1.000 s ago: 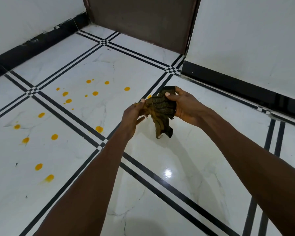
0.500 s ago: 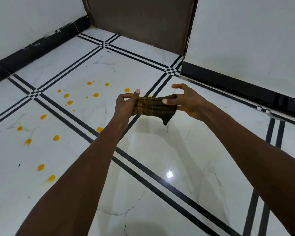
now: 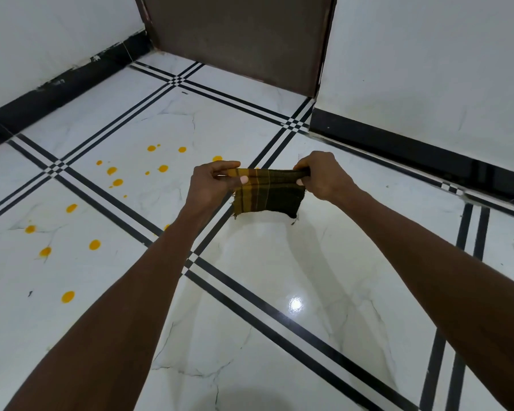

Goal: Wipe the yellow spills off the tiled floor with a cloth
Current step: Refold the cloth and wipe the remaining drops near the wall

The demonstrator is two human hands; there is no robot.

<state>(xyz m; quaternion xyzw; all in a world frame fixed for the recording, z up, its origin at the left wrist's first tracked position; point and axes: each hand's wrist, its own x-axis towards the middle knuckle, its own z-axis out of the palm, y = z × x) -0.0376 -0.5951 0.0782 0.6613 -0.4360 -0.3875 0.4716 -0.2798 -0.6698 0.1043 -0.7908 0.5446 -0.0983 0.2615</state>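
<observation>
Both hands pinch cloth (image 3: 269,192), stretched between left hand (image 3: 211,185) and right hand (image 3: 321,178); yellow spills (image 3: 113,176) lie left of left hand, nearer arm.

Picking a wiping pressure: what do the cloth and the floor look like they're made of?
Cloth: looks like coarse woven fabric, dark checked with yellowish stripes, matte; frayed threads at its lower corners. Floor: glossy white marble-look tile, probably polished; it mirrors a lamp glare and shows grey veins.

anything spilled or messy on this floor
Yes: yellow spills dot the white tiled floor to the left, none wiped yet. The cloth hangs above the floor, stretched between the left hand and right hand.
</observation>
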